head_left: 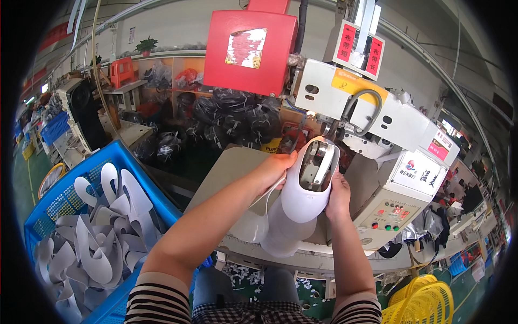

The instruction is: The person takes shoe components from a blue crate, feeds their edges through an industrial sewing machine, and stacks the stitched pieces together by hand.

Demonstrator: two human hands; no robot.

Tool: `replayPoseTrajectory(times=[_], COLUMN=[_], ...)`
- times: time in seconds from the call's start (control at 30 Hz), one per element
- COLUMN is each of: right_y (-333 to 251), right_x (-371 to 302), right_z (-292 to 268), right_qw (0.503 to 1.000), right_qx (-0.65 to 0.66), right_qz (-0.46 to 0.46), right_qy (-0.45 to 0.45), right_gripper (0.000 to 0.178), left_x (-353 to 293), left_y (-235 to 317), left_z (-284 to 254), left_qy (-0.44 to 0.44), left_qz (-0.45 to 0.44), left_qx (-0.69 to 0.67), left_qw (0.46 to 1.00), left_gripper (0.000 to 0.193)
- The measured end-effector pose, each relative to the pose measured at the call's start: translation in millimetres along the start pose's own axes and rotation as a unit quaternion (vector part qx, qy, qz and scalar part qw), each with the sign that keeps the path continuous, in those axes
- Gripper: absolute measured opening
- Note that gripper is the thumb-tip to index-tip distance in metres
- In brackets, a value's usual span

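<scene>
A white shoe upper [302, 208] is fitted around a metal machine arm [321, 166], which shows through its oval opening. My left hand [279, 166] grips the upper's left edge, close under the machine head [330, 128]. A thin white tape [268, 201] trails down past that hand. On the opposite side my right hand [339, 195] is closed on the upper's right edge, thumb against the outside. Some of my fingertips are hidden behind the material. More white material [283, 237] hangs below the upper, over the machine's work table [216, 181].
A blue basket [175, 208] full of pale grey upper pieces [97, 251] stands at my left. The machine's control box [389, 213] is at right, a red box [251, 51] overhead. Yellow baskets [426, 302] sit lower right; black bags [226, 116] lie behind.
</scene>
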State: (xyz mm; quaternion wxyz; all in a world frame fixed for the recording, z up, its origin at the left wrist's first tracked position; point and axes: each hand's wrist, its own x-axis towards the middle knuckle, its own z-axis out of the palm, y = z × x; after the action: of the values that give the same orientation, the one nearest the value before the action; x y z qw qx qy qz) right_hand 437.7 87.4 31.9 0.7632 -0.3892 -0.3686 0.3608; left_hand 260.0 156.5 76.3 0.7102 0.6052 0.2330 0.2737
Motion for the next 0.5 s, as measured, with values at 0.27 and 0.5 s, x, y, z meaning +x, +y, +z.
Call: replayPoseTrajectory(times=[0.27,0.5], right_y=[14,24], right_x=[1,-2], right_z=[2,-10], right_qw=[1.0,0.974], right_qx=[-0.005,-0.201], right_qz=[0.018,0.043], right_qy=[0.005,0.098], right_gripper=[0.037,0.045], left_x=[3,18], left_y=[-9,-51], left_z=[7,-12], left_qy=[0.068,0.133], left_qz=[0.005,-0.097], left_qx=[-0.052,-0.022], left_qw=[0.996,0.986], left_gripper=[0.034,0.038])
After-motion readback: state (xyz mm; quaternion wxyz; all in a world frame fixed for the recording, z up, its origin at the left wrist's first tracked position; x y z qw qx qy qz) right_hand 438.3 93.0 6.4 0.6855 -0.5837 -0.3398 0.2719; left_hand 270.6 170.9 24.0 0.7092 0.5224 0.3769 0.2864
